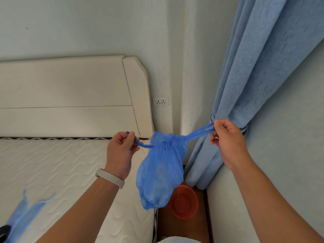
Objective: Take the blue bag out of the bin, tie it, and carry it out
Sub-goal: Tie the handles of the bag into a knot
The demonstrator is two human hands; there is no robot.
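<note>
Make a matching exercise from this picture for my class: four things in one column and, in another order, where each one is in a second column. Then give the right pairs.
Things
1. blue bag
2. red bin
3. wall socket
4. blue curtain

Places
A. on the floor between the bed and the wall
B. hanging in the corner on the right, gathered by a tie-back
C. held in the air by its handles, one in the left hand, one in the right hand
D. on the wall beside the headboard

Pairs: 1-C, 2-A, 3-D, 4-B
</note>
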